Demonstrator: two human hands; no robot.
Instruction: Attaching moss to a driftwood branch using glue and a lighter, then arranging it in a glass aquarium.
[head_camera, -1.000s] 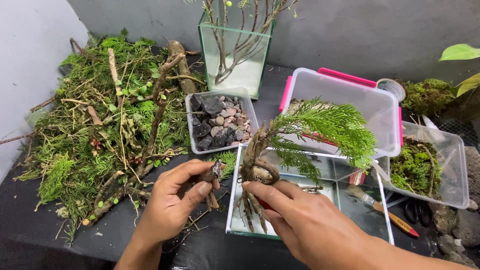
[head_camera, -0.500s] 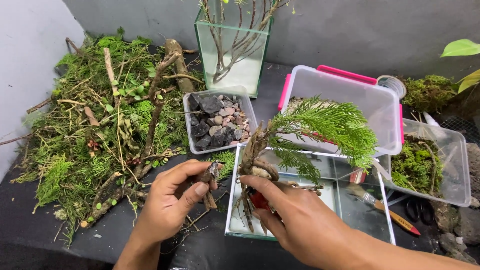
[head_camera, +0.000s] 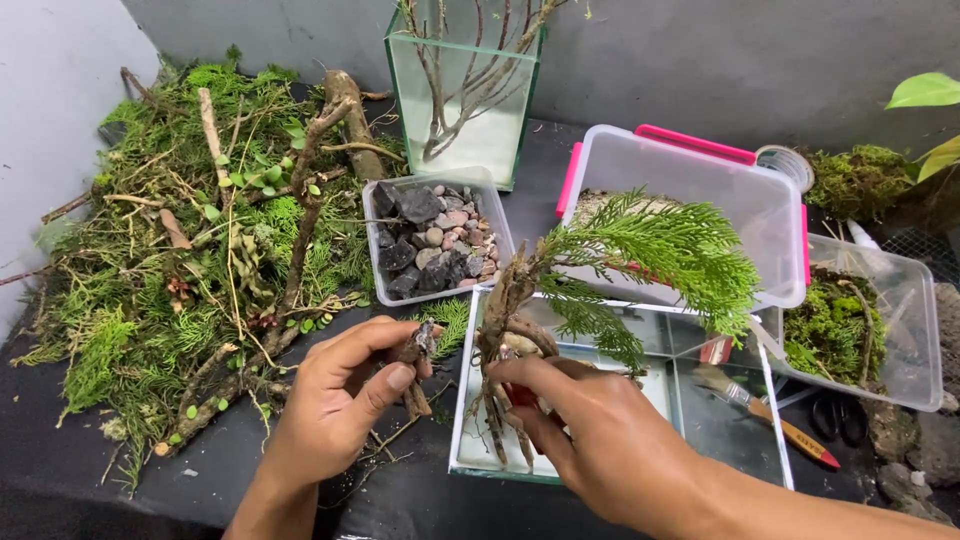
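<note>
My right hand (head_camera: 590, 450) grips the rooty base of a small driftwood tree (head_camera: 510, 300) with green fern-like foliage (head_camera: 660, 250). It holds the tree upright over a low glass tank (head_camera: 700, 420). A small red thing shows between the fingers; I cannot tell what it is. My left hand (head_camera: 335, 400) pinches a small dark piece of wood (head_camera: 418, 345) just left of the tank, close to the tree's base.
A heap of moss, ferns and branches (head_camera: 200, 250) fills the left. A plastic tub of stones (head_camera: 435, 240) sits behind the hands, a tall glass tank with twigs (head_camera: 465, 90) farther back. A pink-lidded box (head_camera: 700, 200), a moss tub (head_camera: 850, 330) and a brush (head_camera: 770, 420) lie right.
My right hand has shifted lower on the tree's roots, fingers now curled around the base. The left hand keeps the small wood piece near the roots.
</note>
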